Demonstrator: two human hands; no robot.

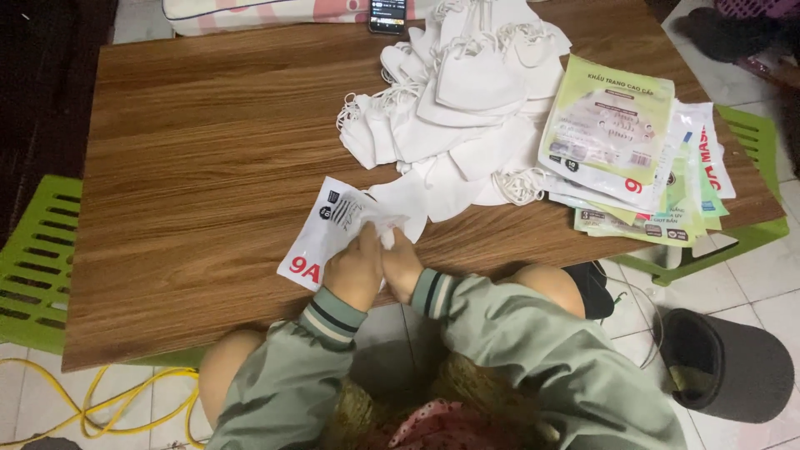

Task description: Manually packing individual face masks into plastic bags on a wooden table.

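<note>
Here, both hands together at the near edge of the desk (208,167), working one white mask (390,227) into a flat packet (321,237). Left hand (354,271) clenched on the packet's open end, right hand (402,265) pinching the mask just at that mouth, touching the left. Packet lying slanted, long axis running from its near-left corner up and away to the right, mouth at the far-right end, right under the fingers. Mask mostly outside, sticking out up-right from the mouth. Right hand nearer the loose pile of masks (467,100), further back and right on the desk. Stack of filled packets (612,133) beyond the pile, well apart from both hands. Phone (388,15) at the far edge.
</note>
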